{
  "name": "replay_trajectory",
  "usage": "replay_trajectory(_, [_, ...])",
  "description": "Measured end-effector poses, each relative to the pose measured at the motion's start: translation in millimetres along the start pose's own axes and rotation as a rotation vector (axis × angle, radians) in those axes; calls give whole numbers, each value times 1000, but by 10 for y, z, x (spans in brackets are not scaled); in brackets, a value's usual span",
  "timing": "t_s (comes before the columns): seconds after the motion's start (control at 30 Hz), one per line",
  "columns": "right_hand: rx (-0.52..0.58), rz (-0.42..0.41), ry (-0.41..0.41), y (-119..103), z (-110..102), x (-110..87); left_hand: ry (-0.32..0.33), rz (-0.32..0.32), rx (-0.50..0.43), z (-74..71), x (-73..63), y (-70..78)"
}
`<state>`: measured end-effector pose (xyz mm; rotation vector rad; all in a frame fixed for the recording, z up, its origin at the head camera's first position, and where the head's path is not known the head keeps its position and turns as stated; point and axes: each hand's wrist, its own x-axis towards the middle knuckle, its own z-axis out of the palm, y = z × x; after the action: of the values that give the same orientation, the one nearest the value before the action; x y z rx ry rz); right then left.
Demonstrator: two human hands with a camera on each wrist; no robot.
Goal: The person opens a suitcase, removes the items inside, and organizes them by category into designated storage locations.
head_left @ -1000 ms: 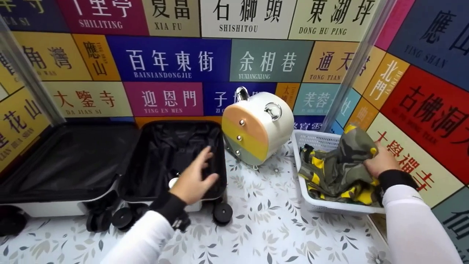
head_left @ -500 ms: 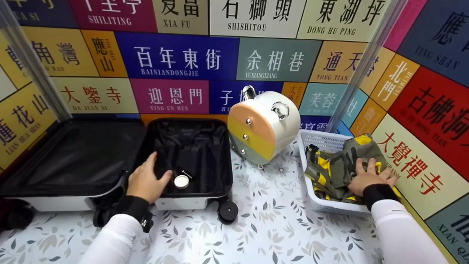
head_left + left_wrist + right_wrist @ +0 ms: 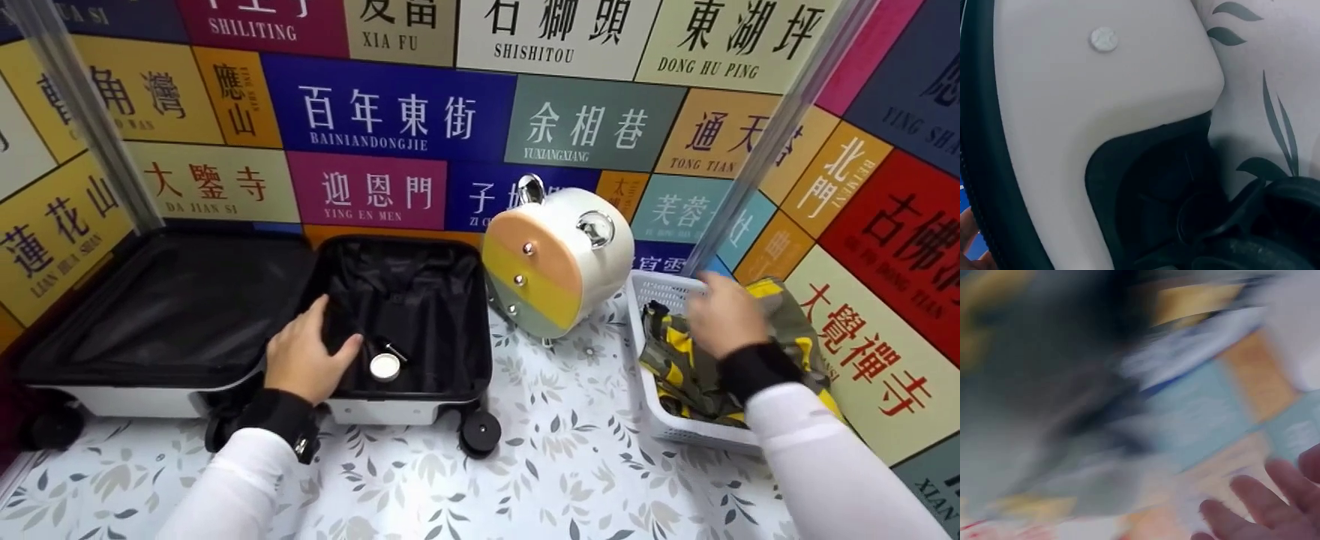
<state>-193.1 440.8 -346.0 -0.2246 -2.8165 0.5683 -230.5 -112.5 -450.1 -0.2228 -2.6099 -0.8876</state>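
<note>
My left hand (image 3: pixel 306 360) is held with thumb spread at the near left corner of the open suitcase (image 3: pixel 454 315), holding nothing. In the left wrist view, its fingers (image 3: pixel 970 236) show at the lower left, past the white shell (image 3: pixel 1044 112). Inside the suitcase lie a small round white piece (image 3: pixel 385 367) and a dark slim item (image 3: pixel 395 351). My right hand (image 3: pixel 726 316), blurred, hovers over a camouflage garment (image 3: pixel 787 326) with yellow patches in a white plastic basket (image 3: pixel 637 315). Its spread fingers (image 3: pixel 1255 495) hold nothing in the right wrist view.
The suitcase's other half, with its black lining (image 3: pixel 172 300), lies open at the left. A cream drum-shaped case (image 3: pixel 600 274) with a striped face stands between suitcase and basket. Colourful lettered panels (image 3: pixel 390 112) wall the back and right. Leaf-patterned covering (image 3: pixel 547 435) lies underneath.
My left hand moved left from above the suitcase to its near left corner. My right hand let go of the garment, pressed it flat, then lifted and moved left above it.
</note>
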Motion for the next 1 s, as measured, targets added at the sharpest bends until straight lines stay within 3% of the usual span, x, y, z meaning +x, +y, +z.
replay_trajectory(0.13, [228, -113, -4, -718, 127, 299, -1, 5, -6, 29, 1, 44])
replay_trajectory(0.23, [232, -134, -21, -1040, 230, 563, -8, 7, -6, 74, -9, 89])
replay_trajectory(0.3, [167, -117, -8, -1134, 281, 709, -15, 11, -3, 102, -14, 120])
replay_trajectory(0.43, [88, -33, 60, -1148, 329, 872, -29, 14, 3, 128, -11, 165])
replay_trajectory(0.63, [100, -6, 117, -1083, 347, 916, -36, 6, 9, 105, -3, 153])
replay_trajectory(0.87, [135, -38, 42, -1016, 373, 913, -31, 9, 22, 68, -10, 115])
replay_trajectory(1.0, [122, -28, -76, -877, 439, 793, -25, -3, 33, 25, -12, 75])
